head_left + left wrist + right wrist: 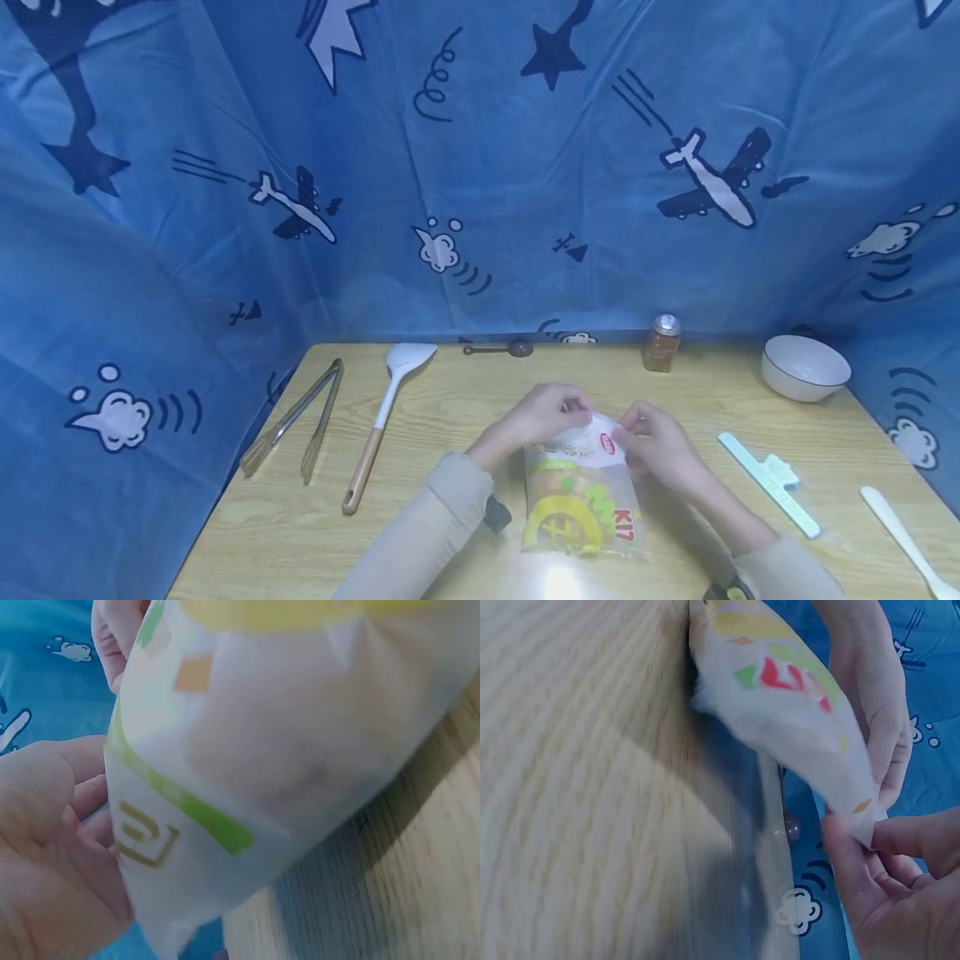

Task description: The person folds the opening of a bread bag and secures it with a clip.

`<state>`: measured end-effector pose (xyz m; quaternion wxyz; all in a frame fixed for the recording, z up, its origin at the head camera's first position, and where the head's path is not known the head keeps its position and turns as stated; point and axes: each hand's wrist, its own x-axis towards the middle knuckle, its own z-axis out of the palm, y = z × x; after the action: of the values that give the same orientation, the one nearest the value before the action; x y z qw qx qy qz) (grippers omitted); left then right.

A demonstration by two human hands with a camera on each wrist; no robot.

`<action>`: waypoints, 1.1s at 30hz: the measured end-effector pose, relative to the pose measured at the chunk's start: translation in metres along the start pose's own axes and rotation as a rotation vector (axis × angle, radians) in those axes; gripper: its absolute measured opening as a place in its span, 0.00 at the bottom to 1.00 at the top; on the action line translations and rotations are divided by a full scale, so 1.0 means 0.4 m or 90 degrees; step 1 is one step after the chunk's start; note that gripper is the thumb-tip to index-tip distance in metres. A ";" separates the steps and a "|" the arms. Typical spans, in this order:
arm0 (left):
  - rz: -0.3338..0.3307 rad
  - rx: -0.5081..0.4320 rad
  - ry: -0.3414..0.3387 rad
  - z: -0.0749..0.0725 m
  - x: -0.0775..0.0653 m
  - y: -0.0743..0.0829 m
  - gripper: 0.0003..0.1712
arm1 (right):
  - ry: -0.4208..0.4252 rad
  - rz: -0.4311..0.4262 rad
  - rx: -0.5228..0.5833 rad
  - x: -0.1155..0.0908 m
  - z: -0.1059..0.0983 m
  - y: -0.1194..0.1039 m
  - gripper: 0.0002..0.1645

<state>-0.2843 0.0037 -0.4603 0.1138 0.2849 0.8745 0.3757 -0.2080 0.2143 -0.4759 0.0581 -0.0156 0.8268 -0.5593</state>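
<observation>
A printed plastic food bag (558, 483), partly see-through with yellow, green and red marks, stands between the hands over the table. My left hand (546, 414) pinches its top edge on the left. At the upper right corner, my right hand (663, 447) grips the film between thumb and fingers. Up close in the left wrist view, the bag (262, 742) looks full and rounded, and its contents show only as a pale brownish shape. The right wrist view has the bag's corner tapering into the right hand (900, 892), with the left hand (874, 720) behind it.
Tongs (281, 427) and a white spatula (381, 417) with a wooden handle lie left. A brown measuring spoon (519, 349) and a spice shaker (662, 346) are at the back. To the right are a white bowl (795, 379), a mint bag clip (765, 479) and a white spoon (903, 537).
</observation>
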 end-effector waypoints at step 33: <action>0.097 -0.196 0.080 -0.128 -0.086 0.100 0.07 | 0.163 -0.271 0.090 -0.090 0.044 -0.127 0.03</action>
<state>-0.2611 -0.0246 -0.3967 0.0723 0.3053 0.7881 0.5297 -0.1722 0.1824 -0.4326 -0.1655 -0.1141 0.7644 -0.6126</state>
